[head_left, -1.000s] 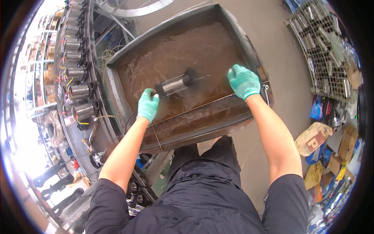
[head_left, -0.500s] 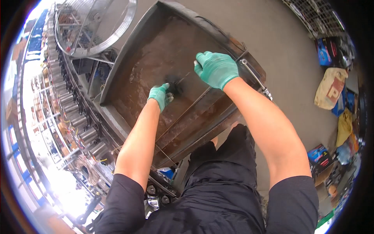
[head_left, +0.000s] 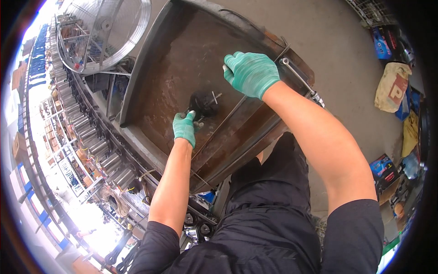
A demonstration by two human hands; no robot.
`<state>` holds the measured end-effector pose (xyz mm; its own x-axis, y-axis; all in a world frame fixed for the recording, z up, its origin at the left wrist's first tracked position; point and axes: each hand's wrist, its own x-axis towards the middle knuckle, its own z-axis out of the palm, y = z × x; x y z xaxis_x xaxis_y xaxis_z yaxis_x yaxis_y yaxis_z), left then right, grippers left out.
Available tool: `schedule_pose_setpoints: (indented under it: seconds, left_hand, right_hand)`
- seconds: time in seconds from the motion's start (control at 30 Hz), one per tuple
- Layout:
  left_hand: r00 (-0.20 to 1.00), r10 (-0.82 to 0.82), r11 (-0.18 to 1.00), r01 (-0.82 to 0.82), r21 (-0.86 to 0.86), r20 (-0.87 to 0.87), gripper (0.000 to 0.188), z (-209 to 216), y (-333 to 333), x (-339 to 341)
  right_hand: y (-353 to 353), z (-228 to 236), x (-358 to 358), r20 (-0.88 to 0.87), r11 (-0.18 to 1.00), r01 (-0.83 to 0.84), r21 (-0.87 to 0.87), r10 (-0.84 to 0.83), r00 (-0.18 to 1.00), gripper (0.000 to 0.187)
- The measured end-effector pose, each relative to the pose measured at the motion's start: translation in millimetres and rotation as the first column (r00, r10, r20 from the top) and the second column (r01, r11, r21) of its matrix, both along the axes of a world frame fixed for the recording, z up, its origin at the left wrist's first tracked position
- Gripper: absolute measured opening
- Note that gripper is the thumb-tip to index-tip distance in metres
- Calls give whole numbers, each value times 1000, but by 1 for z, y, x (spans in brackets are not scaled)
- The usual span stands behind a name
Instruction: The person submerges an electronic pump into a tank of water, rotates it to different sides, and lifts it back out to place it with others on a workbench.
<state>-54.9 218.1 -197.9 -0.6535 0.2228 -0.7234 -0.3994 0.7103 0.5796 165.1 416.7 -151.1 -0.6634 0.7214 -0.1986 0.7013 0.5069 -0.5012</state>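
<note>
My left hand (head_left: pixel 184 129), in a green knit glove, is closed on the near edge of a black round part (head_left: pixel 200 103). From that part a short bright metal pin or shaft (head_left: pixel 215 97) sticks out; the part's exact kind is unclear. Beneath lies a wide brown metal tray (head_left: pixel 159 59) with raised rims and a worn, wet-looking surface. Over the tray's right side hovers my right hand (head_left: pixel 252 74), gloved alike, its fingers curled with the thumb against them. Whatever those fingers may hold is hidden.
A ratchet wrench (head_left: pixel 303 83) rests along the tray's right rim, near a dark cable (head_left: pixel 251 23). On the left stand a roller conveyor (head_left: pixel 91 137) and a large round wire fan guard (head_left: pixel 137 41). Boxes and a cloth sack (head_left: pixel 393 86) lie at right.
The black part, blurred before, now shows clearly with its metal pin. My left hand has come slightly nearer to me. My right hand stays raised, fingers still curled.
</note>
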Motion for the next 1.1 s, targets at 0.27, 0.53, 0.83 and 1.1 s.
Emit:
schedule_pose_setpoints:
  seconds: [0.27,0.53,0.83,1.1]
  left_hand:
    - [999,19,999,-18,30,-33,22,1,-19,5]
    - [998,56,995,-54,79,-27,25,-5,-27,6]
    - [997,50,994,-45,96,-53,25,-7,-28,11]
    - [997,36,996,-30,81,-73,25,-8,-27,12]
  right_hand:
    - [0,1,0,10,1000,-3,0,3,1000,26]
    - [-1,-2,-1,-5,1000,2,22,-2,1000,26]
    - [-2,-5,0,-20,997,6,71,-4,1000,27]
    - [0,0,-1,25,1000,-2,27,1,1000,26]
